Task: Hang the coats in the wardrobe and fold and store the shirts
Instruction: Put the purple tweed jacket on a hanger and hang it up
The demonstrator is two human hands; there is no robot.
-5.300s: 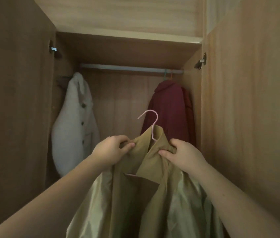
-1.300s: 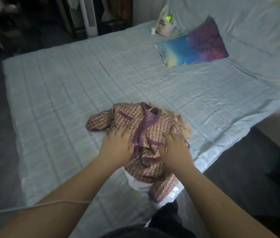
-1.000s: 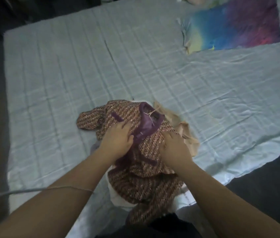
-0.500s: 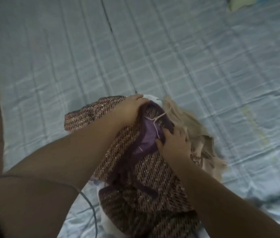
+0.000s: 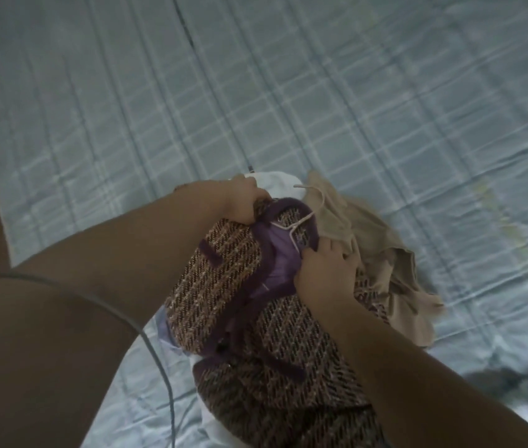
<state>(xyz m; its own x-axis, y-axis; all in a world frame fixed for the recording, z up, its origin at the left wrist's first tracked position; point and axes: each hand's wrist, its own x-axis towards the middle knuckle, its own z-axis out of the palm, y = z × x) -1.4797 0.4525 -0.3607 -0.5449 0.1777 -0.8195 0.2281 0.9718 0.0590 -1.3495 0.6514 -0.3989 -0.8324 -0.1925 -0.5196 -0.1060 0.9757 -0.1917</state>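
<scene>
A brown tweed coat with purple trim and purple lining lies on the bed, a pale hanger sticking out of its collar. My left hand grips the coat's left shoulder near the collar. My right hand grips the right side of the collar beside the hanger's wire. A beige garment lies crumpled to the right of the coat, partly under it. A white garment shows just beyond my left hand and below the coat.
The bed has a light blue checked sheet that fills the view. A thin grey cable runs across my left arm. A dark strip of floor shows at the lower right corner.
Since the wardrobe, I have turned to the bed. In the last second both hands slid up the tweed coat to its collar and took hold of it. The view has closed in.
</scene>
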